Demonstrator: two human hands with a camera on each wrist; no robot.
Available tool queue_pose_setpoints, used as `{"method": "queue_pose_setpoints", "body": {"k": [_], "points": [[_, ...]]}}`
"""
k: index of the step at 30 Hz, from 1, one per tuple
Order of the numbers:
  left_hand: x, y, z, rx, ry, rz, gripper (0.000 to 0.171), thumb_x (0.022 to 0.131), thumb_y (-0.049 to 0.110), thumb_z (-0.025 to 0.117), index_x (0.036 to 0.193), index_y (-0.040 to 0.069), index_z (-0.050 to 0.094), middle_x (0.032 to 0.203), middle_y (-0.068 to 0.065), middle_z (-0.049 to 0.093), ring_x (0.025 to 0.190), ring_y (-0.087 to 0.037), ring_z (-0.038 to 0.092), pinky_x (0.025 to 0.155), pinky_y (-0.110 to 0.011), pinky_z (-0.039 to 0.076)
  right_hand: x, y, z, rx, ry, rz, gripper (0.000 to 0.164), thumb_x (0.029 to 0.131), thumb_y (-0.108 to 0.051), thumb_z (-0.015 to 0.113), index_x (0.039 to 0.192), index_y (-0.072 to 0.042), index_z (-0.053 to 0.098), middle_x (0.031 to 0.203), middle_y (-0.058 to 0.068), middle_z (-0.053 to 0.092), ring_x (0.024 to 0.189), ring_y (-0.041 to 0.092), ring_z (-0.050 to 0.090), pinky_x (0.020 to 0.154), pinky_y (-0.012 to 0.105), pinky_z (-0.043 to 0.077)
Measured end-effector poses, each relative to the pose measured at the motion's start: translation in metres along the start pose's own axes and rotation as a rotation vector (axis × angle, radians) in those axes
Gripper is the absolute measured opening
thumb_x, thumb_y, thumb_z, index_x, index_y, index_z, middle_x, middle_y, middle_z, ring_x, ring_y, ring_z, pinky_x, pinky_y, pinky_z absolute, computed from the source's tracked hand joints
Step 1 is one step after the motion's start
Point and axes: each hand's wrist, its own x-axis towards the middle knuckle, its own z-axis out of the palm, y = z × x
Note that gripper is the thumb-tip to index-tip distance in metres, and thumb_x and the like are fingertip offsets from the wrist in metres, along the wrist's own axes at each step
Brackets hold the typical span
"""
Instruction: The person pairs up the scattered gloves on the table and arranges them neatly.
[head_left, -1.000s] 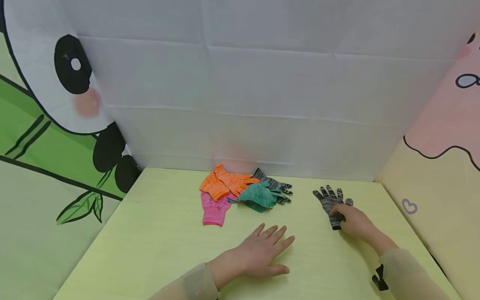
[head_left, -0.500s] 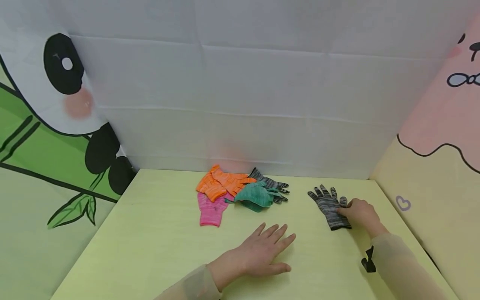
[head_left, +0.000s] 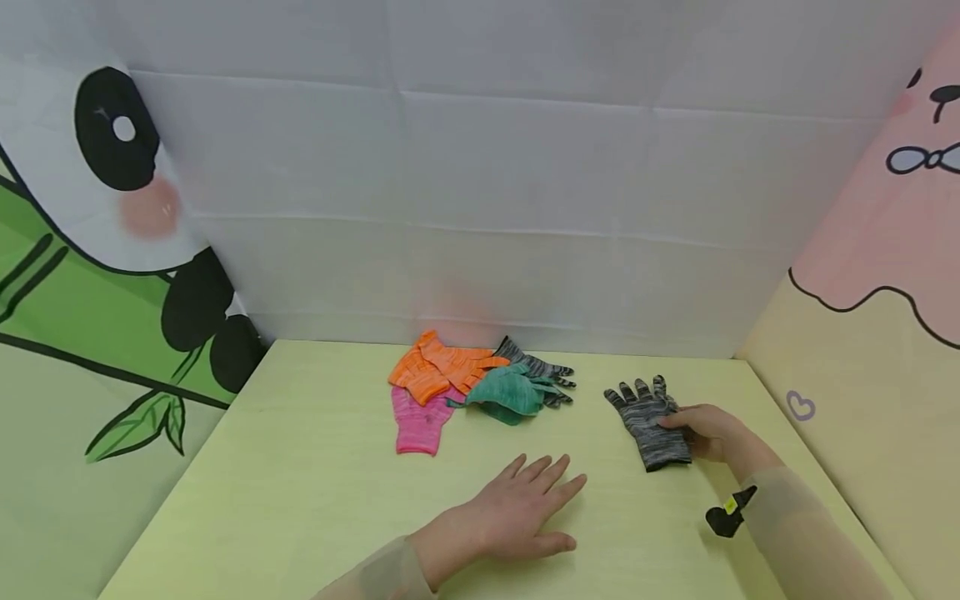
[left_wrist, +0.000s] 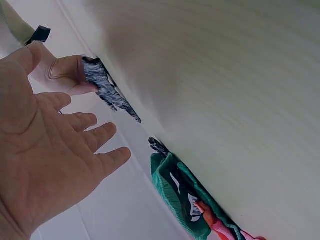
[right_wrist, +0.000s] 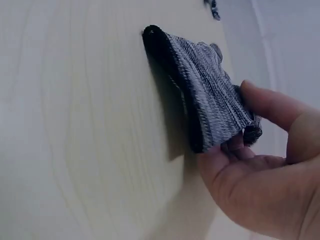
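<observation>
My right hand (head_left: 708, 429) pinches a grey-and-black knitted glove (head_left: 651, 429) by its side edge, thumb on top and fingers curled underneath. In the right wrist view the cuff of this glove (right_wrist: 200, 95) stands up off the tabletop on the held side. My left hand (head_left: 510, 508) is held palm down over the front middle of the table with fingers spread, holding nothing. Beyond it lies a pile of gloves: an orange pair (head_left: 450, 367), a pink one (head_left: 420, 425), a green one (head_left: 510, 392) and another grey-and-black one (head_left: 536, 362), partly hidden under the green and orange.
The pale yellow tabletop (head_left: 300, 467) runs back to a white sheet wall (head_left: 510, 183). Printed cartoon panels stand on both sides, a green-and-white one (head_left: 112, 217) at left and a pink-and-cream one (head_left: 862, 275) at right. A black strap piece (head_left: 727, 517) hangs at the right wrist.
The right hand has shifted its grip from the glove's lower part to its right edge and drawn it slightly left and nearer. The left hand stays almost still.
</observation>
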Motion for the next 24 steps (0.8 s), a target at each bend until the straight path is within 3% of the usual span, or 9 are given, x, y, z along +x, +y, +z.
{"method": "queue_pose_setpoints", "body": {"k": [3, 5, 10, 14, 18, 22, 24], "points": [[0.002, 0.002, -0.001, -0.004, -0.01, 0.005, 0.078, 0.101, 0.067, 0.041, 0.166, 0.031, 0.018, 0.171, -0.003, 0.016, 0.154, -0.025, 0.021, 0.121, -0.056, 0.021, -0.003, 0.005, -0.002, 0.227, -0.135, 0.045, 0.023, 0.104, -0.014, 0.06, 0.119, 0.004, 0.058, 0.095, 0.004, 0.062, 0.081, 0.014, 0.062, 0.069, 0.026, 0.056], [0.002, 0.003, -0.001, 0.004, -0.011, 0.007, 0.078, 0.101, 0.066, 0.042, 0.166, 0.03, 0.018, 0.171, -0.003, 0.016, 0.154, -0.025, 0.021, 0.121, -0.055, 0.022, -0.005, 0.008, -0.002, 0.362, -0.221, 0.051, 0.01, 0.106, -0.015, 0.056, 0.102, -0.007, 0.06, 0.095, 0.002, 0.061, 0.082, 0.013, 0.06, 0.069, 0.023, 0.053], [0.0, 0.005, 0.0, 0.048, 0.013, 0.018, 0.077, 0.102, 0.066, 0.042, 0.165, 0.028, 0.022, 0.17, -0.004, 0.02, 0.153, -0.025, 0.025, 0.12, -0.054, 0.026, -0.013, 0.015, 0.011, 0.537, -0.388, -0.043, 0.023, 0.108, -0.007, 0.043, 0.094, -0.01, 0.061, 0.096, 0.001, 0.063, 0.087, 0.013, 0.063, 0.077, 0.026, 0.054], [-0.003, 0.004, 0.002, 0.053, 0.016, 0.031, 0.076, 0.102, 0.066, 0.04, 0.165, 0.028, 0.022, 0.17, -0.004, 0.019, 0.153, -0.026, 0.025, 0.119, -0.054, 0.027, -0.022, 0.019, 0.023, 0.573, -0.466, -0.166, 0.044, 0.107, 0.003, 0.031, 0.077, -0.015, 0.057, 0.083, -0.003, 0.061, 0.075, 0.009, 0.06, 0.071, 0.023, 0.051], [-0.006, 0.002, 0.0, 0.023, 0.001, 0.037, 0.075, 0.103, 0.065, 0.041, 0.165, 0.028, 0.022, 0.171, -0.004, 0.016, 0.154, -0.026, 0.022, 0.119, -0.056, 0.026, -0.028, 0.019, 0.03, 0.597, -0.483, -0.232, 0.032, 0.104, 0.011, 0.027, 0.089, -0.012, 0.043, 0.084, -0.003, 0.055, 0.074, 0.009, 0.054, 0.069, 0.024, 0.048], [-0.01, 0.001, -0.001, 0.016, 0.015, 0.043, 0.074, 0.103, 0.063, 0.043, 0.165, 0.028, 0.024, 0.17, -0.005, 0.018, 0.153, -0.028, 0.024, 0.119, -0.056, 0.026, -0.032, 0.016, 0.032, 0.62, -0.512, -0.289, 0.029, 0.102, 0.015, 0.027, 0.11, -0.012, 0.034, 0.104, 0.001, 0.054, 0.093, 0.014, 0.057, 0.082, 0.03, 0.051], [-0.012, 0.0, -0.002, 0.019, 0.022, 0.047, 0.074, 0.103, 0.062, 0.045, 0.164, 0.028, 0.024, 0.17, -0.005, 0.019, 0.153, -0.028, 0.025, 0.119, -0.056, 0.027, -0.034, 0.014, 0.031, 0.634, -0.55, -0.321, 0.036, 0.102, 0.017, 0.026, 0.118, -0.013, 0.038, 0.115, 0.003, 0.056, 0.106, 0.017, 0.059, 0.092, 0.035, 0.052]]}}
